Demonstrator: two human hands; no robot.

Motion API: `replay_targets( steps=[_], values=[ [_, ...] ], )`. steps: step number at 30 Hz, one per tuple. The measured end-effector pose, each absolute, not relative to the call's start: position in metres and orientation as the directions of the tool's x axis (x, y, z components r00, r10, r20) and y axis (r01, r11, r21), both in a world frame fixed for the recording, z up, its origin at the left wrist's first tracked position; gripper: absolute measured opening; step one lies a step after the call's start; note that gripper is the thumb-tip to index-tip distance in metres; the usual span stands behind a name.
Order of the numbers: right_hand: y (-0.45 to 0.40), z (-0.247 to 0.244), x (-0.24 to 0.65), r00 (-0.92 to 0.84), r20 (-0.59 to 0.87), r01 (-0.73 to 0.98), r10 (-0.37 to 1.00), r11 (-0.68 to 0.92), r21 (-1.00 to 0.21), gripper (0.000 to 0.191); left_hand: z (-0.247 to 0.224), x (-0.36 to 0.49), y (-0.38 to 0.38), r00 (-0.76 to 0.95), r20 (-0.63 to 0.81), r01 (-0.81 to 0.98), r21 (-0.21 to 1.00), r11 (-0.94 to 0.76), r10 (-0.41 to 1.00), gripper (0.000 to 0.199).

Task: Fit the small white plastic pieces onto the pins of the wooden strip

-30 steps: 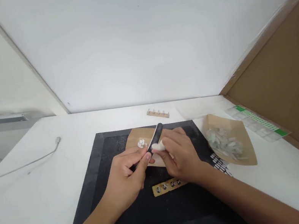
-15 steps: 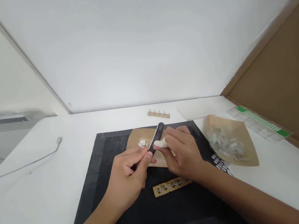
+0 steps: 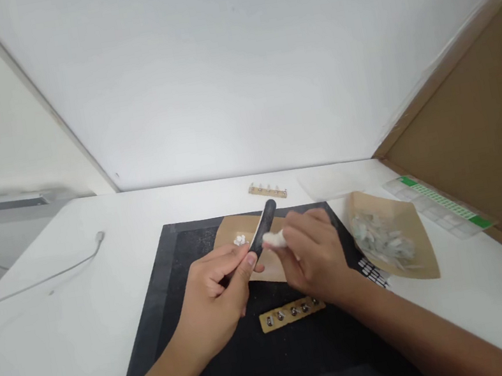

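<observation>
A dark, flat file with a pale edge (image 3: 266, 225) is pinched in my left hand (image 3: 217, 285), its rounded end slanting up to the right. My right hand (image 3: 314, 254) is closed on a small white piece (image 3: 274, 239) just right of the file; whether they touch is unclear. Beneath both hands lies a brown paper sheet (image 3: 233, 227) with small white bits (image 3: 239, 240) on it. Nearer to me, a tan strip with several metal studs (image 3: 292, 313) rests on the black mat (image 3: 204, 365).
At the right is a brown paper with a clear bag of pale pieces (image 3: 381, 239), beside a green-and-clear plastic sheet (image 3: 448, 205). Small white labels (image 3: 373, 273) lie near my right forearm. Another studded strip (image 3: 268, 191) sits behind the mat; a grey cable (image 3: 74, 263) runs at left.
My right hand has moved slightly right, and the white piece in it has shifted away from the file. My left hand keeps its hold on the file.
</observation>
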State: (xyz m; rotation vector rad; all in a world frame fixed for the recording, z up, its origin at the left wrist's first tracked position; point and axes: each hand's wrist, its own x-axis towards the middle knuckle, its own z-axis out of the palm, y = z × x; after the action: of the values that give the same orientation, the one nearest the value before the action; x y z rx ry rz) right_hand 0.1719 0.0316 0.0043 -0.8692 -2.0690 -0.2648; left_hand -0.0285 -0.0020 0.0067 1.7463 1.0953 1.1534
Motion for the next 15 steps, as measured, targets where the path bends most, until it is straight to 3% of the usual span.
replay_targets(
  steps=[7, 12, 15],
  values=[
    [0.0318, 0.0054, 0.1719, -0.391, 0.775, 0.65, 0.496, 0.745, -0.149, 0.038, 0.0072, -0.0272, -0.0015, 0.226, 0.268, 0.223, 0.921, -0.318, 0.936, 0.047],
    [0.0318, 0.0065, 0.1693, -0.436, 0.762, 0.617, 0.478, 0.775, -0.134, 0.037, 0.0078, -0.0262, -0.0008, 0.22, 0.283, 0.228, 0.915, -0.332, 0.933, 0.035],
    [0.033, 0.0072, 0.1691, -0.326, 0.808, 0.695, 0.492, 0.704, -0.148, 0.04, 0.0079, -0.0256, -0.0015, 0.223, 0.273, 0.226, 0.919, -0.322, 0.936, 0.039]
  ],
)
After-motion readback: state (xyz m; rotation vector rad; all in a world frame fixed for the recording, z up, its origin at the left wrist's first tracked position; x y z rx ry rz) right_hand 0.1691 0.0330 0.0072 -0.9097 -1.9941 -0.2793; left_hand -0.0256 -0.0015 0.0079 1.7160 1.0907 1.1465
